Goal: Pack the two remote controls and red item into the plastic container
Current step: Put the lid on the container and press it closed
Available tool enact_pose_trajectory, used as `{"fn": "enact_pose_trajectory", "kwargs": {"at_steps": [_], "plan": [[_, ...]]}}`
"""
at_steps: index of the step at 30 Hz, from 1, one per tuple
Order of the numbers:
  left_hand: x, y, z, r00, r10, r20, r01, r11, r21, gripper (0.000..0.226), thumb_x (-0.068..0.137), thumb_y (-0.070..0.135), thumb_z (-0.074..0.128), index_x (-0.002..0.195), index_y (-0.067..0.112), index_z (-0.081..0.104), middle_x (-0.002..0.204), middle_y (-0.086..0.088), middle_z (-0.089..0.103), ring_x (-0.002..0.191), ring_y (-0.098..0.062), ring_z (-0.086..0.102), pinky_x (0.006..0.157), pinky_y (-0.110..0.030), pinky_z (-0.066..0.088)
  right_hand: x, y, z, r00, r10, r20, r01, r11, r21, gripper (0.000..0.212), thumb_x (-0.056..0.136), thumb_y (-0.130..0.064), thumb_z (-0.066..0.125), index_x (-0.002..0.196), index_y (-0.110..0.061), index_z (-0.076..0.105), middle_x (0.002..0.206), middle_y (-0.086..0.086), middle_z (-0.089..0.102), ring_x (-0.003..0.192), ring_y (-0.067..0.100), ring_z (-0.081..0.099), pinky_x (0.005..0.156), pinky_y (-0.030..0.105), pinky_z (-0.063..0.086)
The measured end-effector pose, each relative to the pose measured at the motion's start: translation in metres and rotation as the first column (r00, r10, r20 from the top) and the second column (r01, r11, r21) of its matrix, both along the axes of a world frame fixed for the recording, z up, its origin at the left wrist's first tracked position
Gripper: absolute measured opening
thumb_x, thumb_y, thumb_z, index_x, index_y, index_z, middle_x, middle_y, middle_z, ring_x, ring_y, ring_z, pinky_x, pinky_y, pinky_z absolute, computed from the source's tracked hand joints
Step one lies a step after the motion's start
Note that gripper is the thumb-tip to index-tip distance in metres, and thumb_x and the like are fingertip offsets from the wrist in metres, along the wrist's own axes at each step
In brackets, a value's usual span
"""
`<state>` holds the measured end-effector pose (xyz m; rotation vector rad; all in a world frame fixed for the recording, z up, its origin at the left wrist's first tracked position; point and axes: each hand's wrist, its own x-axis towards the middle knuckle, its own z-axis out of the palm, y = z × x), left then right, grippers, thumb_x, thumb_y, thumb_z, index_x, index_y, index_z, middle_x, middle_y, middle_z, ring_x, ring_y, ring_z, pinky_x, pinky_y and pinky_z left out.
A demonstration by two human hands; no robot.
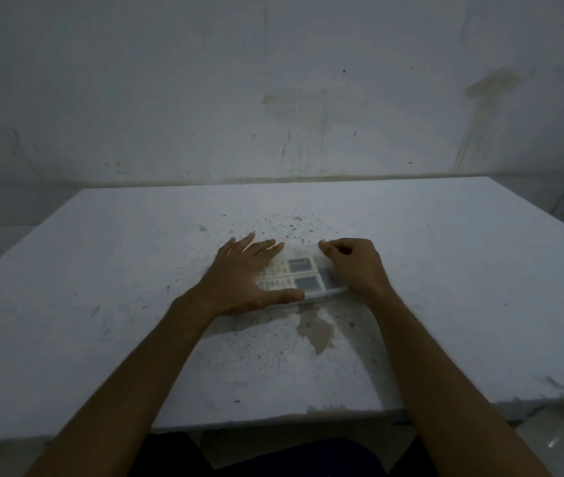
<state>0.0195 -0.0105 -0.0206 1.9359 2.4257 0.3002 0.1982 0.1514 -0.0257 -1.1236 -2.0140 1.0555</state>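
A clear plastic container point(303, 251) lies on the white table point(101, 287), in the middle. Through its transparent top I see two white remote controls side by side, the far one point(296, 265) and the near one point(303, 283), each with a grey screen. My left hand point(242, 280) lies flat across the container's left end, fingers spread, thumb along the near edge. My right hand point(353, 266) has its fingers curled over the container's right end. No red item shows; the hands hide both ends.
The table top is speckled with dark spots, with a brownish stain point(318, 330) just in front of the container. A stained wall point(273, 98) stands right behind the table. The table's near edge point(273, 416) runs above my lap.
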Motion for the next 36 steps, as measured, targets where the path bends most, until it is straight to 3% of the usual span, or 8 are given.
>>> {"fn": "enact_pose_trajectory", "kwargs": {"at_steps": [3,6,11,16,22,26,32,36], "plan": [[0.001,0.0,0.002,0.999,0.019,0.027,-0.018,0.999,-0.049,0.124,0.061,0.106,0.032,0.162,0.037,0.013,0.171,0.01,0.013,0.157,-0.02,0.007,0.126,-0.053,0.003,-0.001,-0.009,0.002,0.998,-0.035,0.059,0.027,0.991,0.132,0.042,0.098,-0.047,0.058,0.119,-0.013,0.074,0.114,0.006,0.076,0.088,0.015,0.067,0.081,0.027,0.053],[0.003,0.002,0.01,0.994,0.047,0.1,-0.035,0.992,-0.123,0.128,0.057,0.107,0.037,0.161,0.038,0.012,0.172,0.008,0.012,0.157,-0.024,0.01,0.125,-0.056,0.007,0.003,-0.022,0.012,0.984,-0.077,0.162,0.026,0.956,0.293,0.048,0.097,-0.053,0.056,0.127,-0.017,0.068,0.127,0.011,0.067,0.102,0.023,0.068,0.092,0.037,0.054],[0.008,-0.004,0.006,0.981,0.024,0.19,-0.018,0.999,-0.036,0.116,0.069,0.096,0.046,0.162,0.032,0.017,0.171,0.005,0.017,0.153,-0.024,0.018,0.124,-0.052,0.017,0.026,-0.053,0.006,0.959,0.199,0.202,-0.204,0.979,0.007,0.084,0.089,-0.059,0.064,0.157,-0.022,0.03,0.161,0.008,0.036,0.137,0.029,0.05,0.108,0.044,0.044],[0.008,-0.007,-0.002,0.958,0.007,0.288,-0.027,0.998,0.063,0.116,0.066,0.098,0.045,0.16,0.034,0.024,0.169,0.008,0.023,0.151,-0.02,0.02,0.121,-0.044,0.02,0.037,-0.053,0.007,0.955,0.265,0.136,-0.264,0.964,-0.032,0.094,0.087,-0.049,0.072,0.159,-0.027,0.017,0.168,0.004,0.024,0.148,0.029,0.035,0.115,0.046,0.034],[0.006,-0.007,-0.003,0.962,0.0,0.272,-0.024,0.996,0.087,0.114,0.067,0.099,0.044,0.159,0.035,0.025,0.168,0.006,0.026,0.151,-0.022,0.024,0.12,-0.044,0.021,0.032,-0.034,0.019,0.826,0.248,0.506,-0.407,0.884,0.231,0.093,0.086,-0.071,0.056,0.16,-0.03,0.016,0.171,0.004,0.002,0.155,0.034,0.013,0.12,0.057,0.016],[0.006,-0.008,-0.003,0.966,-0.002,0.26,-0.019,0.997,0.079,0.111,0.07,0.094,0.052,0.16,0.034,0.024,0.169,0.006,0.024,0.152,-0.021,0.022,0.121,-0.042,0.019,0.016,-0.039,0.017,0.797,0.283,0.533,-0.524,0.763,0.378,0.077,0.091,-0.058,0.035,0.16,-0.025,0.024,0.169,-0.001,0.019,0.155,0.023,0.012,0.123,0.047,0.006],[0.005,-0.006,-0.004,0.963,0.003,0.27,-0.026,0.996,0.082,0.109,0.071,0.089,0.057,0.16,0.033,0.025,0.169,0.007,0.024,0.151,-0.022,0.024,0.121,-0.045,0.022,0.005,-0.038,0.01,0.812,0.233,0.535,-0.495,0.761,0.419,0.064,0.097,-0.048,0.024,0.155,-0.024,0.034,0.163,-0.001,0.034,0.149,0.021,0.028,0.122,0.048,0.018],[0.009,-0.008,-0.002,0.933,0.057,0.356,-0.091,0.992,0.082,0.115,0.068,0.087,0.063,0.161,0.033,0.022,0.172,0.003,0.01,0.154,-0.023,0.018,0.121,-0.047,0.023,0.004,-0.042,0.011,0.831,0.236,0.503,-0.473,0.776,0.417,0.057,0.1,-0.046,0.03,0.152,-0.023,0.039,0.159,-0.001,0.039,0.146,0.02,0.032,0.119,0.049,0.027]]}}
